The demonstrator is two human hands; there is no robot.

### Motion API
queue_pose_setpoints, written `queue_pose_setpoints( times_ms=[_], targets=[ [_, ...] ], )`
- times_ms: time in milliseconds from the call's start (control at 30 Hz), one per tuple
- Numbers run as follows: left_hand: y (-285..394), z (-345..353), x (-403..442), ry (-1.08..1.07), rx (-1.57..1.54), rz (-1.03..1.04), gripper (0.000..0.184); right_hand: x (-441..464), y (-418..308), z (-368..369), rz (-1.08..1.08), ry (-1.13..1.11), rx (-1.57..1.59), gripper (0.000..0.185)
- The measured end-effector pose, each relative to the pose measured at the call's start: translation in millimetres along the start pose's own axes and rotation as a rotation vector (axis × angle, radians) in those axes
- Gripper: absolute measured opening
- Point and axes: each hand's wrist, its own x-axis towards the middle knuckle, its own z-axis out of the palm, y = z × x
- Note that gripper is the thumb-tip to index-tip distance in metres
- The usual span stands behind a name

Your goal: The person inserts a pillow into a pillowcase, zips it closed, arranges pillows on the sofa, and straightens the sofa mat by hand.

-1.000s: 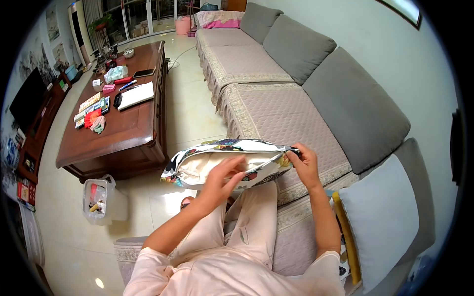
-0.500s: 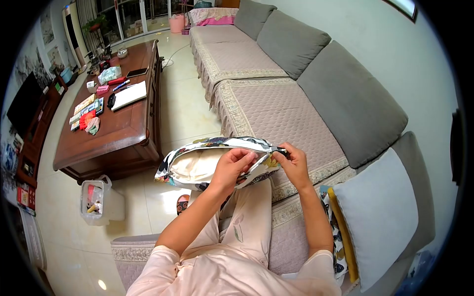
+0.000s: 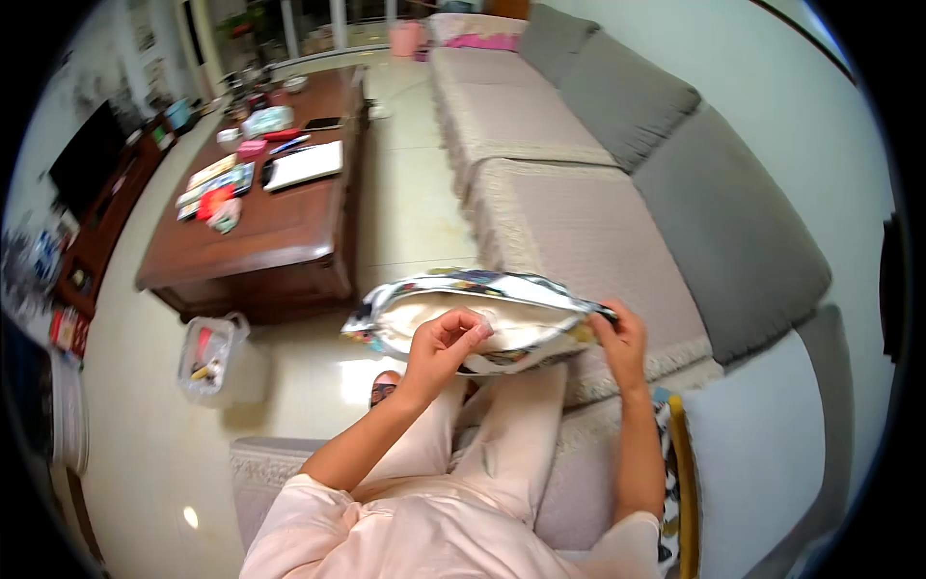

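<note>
A cushion cover (image 3: pixel 446 284) with a colourful print on white lies across my lap, its long zipped side gaping. Inside shows a cream inner cushion (image 3: pixel 410 314). My right hand (image 3: pixel 623 344) pinches the cover's right corner, at the end of the opening. In front of the gap is my left hand (image 3: pixel 446 349), thumb and fingertips pressed together; whatever is between them is too small to make out. The cover's lower edge passes partly behind the left hand and wrist.
A quilted sofa (image 3: pixel 579 217) with grey back cushions (image 3: pixel 738 232) runs along the right. At my right side leans a light grey pillow (image 3: pixel 757 449). A wooden coffee table (image 3: pixel 280 236) bearing several items stands front left, near a white bin (image 3: pixel 236 372).
The camera view has turned, shifting the room rightward and blurring slightly. My left hand has drawn away from my right hand, and the cover's opening looks longer and straighter. The right hand keeps the corner.
</note>
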Motion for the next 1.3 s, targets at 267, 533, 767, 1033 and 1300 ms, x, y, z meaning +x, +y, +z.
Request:
queue_pose_setpoints(
  times_ms=[267,533,767,1033,1300],
  targets=[
    [-20.0,-307.9,-93.8,0.71,0.905,0.052,0.009,-6.7,18.9,4.9,0.051,0.054,-0.01,0.009],
    [-11.2,-568.4,-231.0,1.173,1.421,-0.461,0.012,-14.4,27.6,7.9,0.042,0.116,-0.127,0.016],
    [-4.9,-640.9,-247.2,0.837,1.756,-0.74,0.012,-29.3,14.6,0.0,0.175,0.067,-0.258,0.02],
    [6.5,-655.0,-231.9,0.573,1.86,-1.089,0.02,-38.3,24.1,3.0,0.15,0.179,-0.301,0.024],
    [2.8,-683.1,-247.3,0.695,1.632,-0.946,0.05,-35.9,20.9,-0.5,0.235,0.144,-0.326,0.025]
  ],
)
